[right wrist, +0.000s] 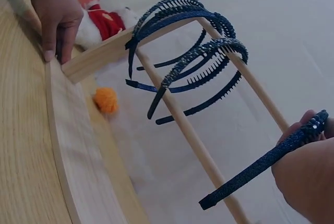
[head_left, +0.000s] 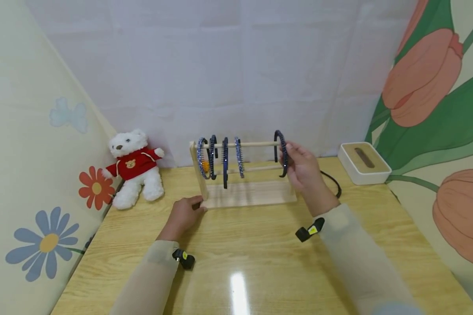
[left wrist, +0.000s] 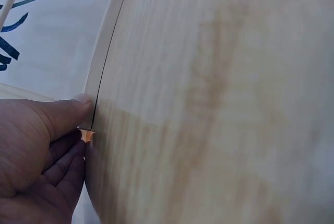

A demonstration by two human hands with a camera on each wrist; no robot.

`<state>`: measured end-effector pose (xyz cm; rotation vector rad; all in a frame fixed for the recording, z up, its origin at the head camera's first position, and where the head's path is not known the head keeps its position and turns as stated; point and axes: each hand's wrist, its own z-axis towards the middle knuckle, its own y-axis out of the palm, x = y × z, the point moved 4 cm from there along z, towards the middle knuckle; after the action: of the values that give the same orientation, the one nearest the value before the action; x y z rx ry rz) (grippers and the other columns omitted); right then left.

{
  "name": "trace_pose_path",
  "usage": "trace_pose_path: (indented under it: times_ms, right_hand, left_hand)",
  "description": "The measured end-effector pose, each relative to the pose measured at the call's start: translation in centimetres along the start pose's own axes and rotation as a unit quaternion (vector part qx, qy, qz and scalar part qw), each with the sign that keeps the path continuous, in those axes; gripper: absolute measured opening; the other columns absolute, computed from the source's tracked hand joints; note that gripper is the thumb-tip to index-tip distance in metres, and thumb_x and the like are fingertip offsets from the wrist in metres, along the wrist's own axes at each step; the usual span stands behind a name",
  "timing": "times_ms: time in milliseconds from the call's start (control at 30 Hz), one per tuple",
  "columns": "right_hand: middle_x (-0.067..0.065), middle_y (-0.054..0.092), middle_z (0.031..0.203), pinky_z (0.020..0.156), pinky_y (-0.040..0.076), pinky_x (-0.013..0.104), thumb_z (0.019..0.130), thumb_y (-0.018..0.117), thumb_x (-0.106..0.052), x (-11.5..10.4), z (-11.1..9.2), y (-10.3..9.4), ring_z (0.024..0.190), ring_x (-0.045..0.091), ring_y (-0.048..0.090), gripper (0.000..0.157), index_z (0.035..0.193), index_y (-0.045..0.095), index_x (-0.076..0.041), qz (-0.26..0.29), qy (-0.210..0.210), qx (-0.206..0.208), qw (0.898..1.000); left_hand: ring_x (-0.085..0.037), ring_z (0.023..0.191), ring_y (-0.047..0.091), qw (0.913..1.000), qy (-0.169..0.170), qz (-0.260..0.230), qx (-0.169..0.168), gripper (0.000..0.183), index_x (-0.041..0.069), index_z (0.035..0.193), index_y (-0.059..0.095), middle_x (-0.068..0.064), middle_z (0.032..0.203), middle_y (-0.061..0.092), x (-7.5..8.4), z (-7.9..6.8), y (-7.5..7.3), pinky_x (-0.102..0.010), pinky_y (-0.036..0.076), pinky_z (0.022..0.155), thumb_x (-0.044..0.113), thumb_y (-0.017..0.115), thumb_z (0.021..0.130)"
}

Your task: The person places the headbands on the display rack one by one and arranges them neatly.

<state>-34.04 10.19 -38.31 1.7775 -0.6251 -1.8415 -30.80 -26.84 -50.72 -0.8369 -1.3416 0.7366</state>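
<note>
A wooden rack with two horizontal rods stands on the table. Several dark blue, glittery headbands hang toward its left end. At the right end, my right hand pinches another dark headband that hangs over the rods. Its band slants down across the front rod in the right wrist view. My left hand grips the base's left front corner. In the left wrist view the thumb presses on the base's edge, with the other fingers curled beside its end.
A white teddy bear in a red sweater leans at the back left. An orange fuzzy ball lies behind the rack's base. To the right are a white box with a wood-coloured top and a black curved cord.
</note>
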Motion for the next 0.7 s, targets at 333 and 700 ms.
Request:
trace_pose_path:
  times_ms: [333, 700]
  right_hand:
    - [0.006, 0.075, 0.107, 0.085, 0.061, 0.024, 0.112, 0.059, -0.007, 3.6, 0.0, 2.6, 0.091, 0.013, 0.07, 0.017, 0.106, 0.075, -0.011, -0.026, 0.02, 0.01, 0.999]
    - [0.007, 0.075, 0.105, 0.087, 0.062, 0.025, 0.111, 0.062, -0.005, 5.0, 0.1, 4.7, 0.092, 0.015, 0.071, 0.012, 0.11, 0.074, -0.008, -0.016, 0.017, 0.011, 1.0]
  left_hand:
    - [-0.045, 0.138, 0.064, 1.0, -0.002, -0.002, -0.001, 0.044, 0.006, 0.147, 0.069, -0.023, 0.144, 0.07, -0.1, 0.1, 0.0, -0.061, 0.052, 0.114, 0.019, 0.074, 0.106]
    - [-0.046, 0.132, 0.067, 0.9998, 0.015, 0.006, 0.009, 0.042, 0.005, 0.144, 0.071, -0.025, 0.138, 0.073, 0.1, 0.0, -0.1, -0.062, 0.054, 0.111, 0.018, 0.076, 0.105]
